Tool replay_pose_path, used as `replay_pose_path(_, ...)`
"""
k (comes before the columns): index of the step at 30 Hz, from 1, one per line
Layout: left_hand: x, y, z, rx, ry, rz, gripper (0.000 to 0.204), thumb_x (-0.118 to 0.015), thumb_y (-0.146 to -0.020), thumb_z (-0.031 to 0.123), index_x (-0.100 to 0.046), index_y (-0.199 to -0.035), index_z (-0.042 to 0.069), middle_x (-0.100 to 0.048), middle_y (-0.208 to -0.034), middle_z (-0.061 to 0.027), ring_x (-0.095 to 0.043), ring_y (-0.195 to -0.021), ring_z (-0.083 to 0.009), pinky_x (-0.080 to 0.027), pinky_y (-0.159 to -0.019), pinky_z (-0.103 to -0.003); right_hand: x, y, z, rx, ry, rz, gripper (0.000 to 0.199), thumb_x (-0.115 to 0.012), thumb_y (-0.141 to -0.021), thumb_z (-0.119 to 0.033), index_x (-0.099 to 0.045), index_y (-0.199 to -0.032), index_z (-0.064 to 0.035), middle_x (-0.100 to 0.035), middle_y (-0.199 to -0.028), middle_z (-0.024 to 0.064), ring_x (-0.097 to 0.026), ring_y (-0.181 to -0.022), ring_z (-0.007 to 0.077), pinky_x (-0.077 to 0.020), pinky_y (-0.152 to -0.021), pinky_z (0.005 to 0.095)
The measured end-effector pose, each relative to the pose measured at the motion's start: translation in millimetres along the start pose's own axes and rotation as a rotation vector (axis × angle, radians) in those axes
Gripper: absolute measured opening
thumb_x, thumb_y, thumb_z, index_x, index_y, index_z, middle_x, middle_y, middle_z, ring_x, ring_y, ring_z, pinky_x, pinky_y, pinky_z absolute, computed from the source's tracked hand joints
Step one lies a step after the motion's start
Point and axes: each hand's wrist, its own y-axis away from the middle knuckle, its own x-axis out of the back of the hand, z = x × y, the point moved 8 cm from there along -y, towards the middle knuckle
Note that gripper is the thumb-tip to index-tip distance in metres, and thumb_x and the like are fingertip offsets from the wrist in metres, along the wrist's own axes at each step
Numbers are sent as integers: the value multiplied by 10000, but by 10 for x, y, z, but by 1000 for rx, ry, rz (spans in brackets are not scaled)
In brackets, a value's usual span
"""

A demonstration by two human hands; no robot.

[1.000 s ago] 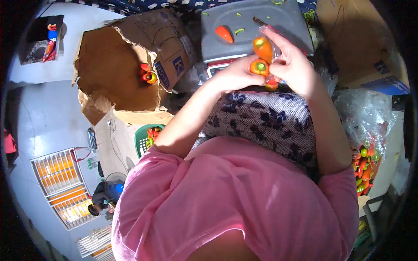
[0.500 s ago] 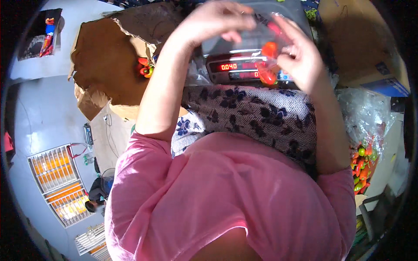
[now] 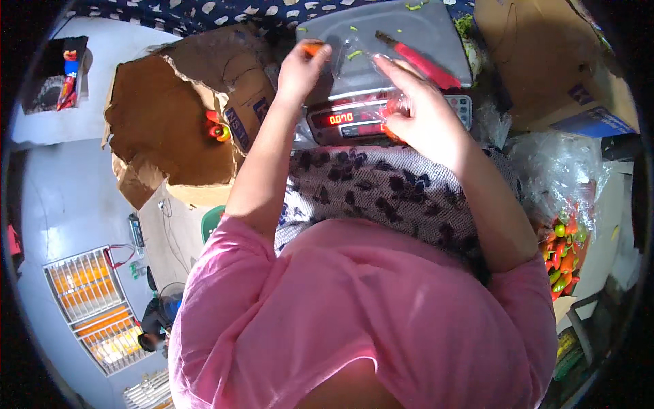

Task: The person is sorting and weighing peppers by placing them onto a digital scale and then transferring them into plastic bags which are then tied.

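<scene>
Over the left side of a grey digital scale [image 3: 422, 31], my left hand [image 3: 300, 75] pinches an orange-red pepper [image 3: 313, 49]. My right hand [image 3: 429, 119] is above the scale's display, with thumb and forefinger closed on a clear plastic bag [image 3: 347, 54]. Red peppers [image 3: 393, 109] show inside the bag, partly hidden by my fingers. The bag's thin film stretches toward my left hand; whether that hand also touches it, I cannot tell. On the scale's platform lies a red-handled knife [image 3: 426, 66] with a dark blade, near a few green stem bits [image 3: 354, 54].
A torn cardboard box [image 3: 153, 116] with a few peppers [image 3: 216, 128] stands at left. Another box [image 3: 524, 68] is at far right. Below that, several red and green peppers [image 3: 562, 255] lie beside clear plastic [image 3: 558, 170]. Patterned cloth [image 3: 381, 180] covers my lap.
My hands have moved farther apart, the left going left and down, the right slightly left and down. More of the platform and the knife now shows. The display's reading has changed.
</scene>
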Motion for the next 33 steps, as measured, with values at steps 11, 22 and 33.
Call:
replay_pose_path(11, -522, 934, 822, -53, 59, -610, 380, -665, -788, 381, -662, -964, 45, -637, -930, -209, -628, -884, -294, -478, -769, -367, 49, 44, -290, 169, -134, 71, 709, -491, -695, 121, -418, -1368, -89, -383, -1401, 93, -516, -809, 70, -437, -633, 188)
replay_pose_path(22, -293, 2008, 1270, -632, 38, -731, 142, -644, -716, 106, -530, -706, 23, -552, -732, -109, -554, -746, -306, -448, -670, -409, 404, -320, 1124, -268, 1014, 169, 302, -617, -800, -160, -555, -1081, -67, -586, -1026, 135, -561, -984, 354, -447, -832, 445)
replay_pose_path(33, 74, 2607, 990, -489, 322, -730, 103, -617, -758, 92, -550, -714, 29, -540, -728, -97, -544, -758, -289, -444, -672, -404, -236, -573, 759, 12, 951, -220, 363, -469, -889, -139, -507, -1250, -133, -553, -1054, 171, -592, -885, 355, -480, -753, 454)
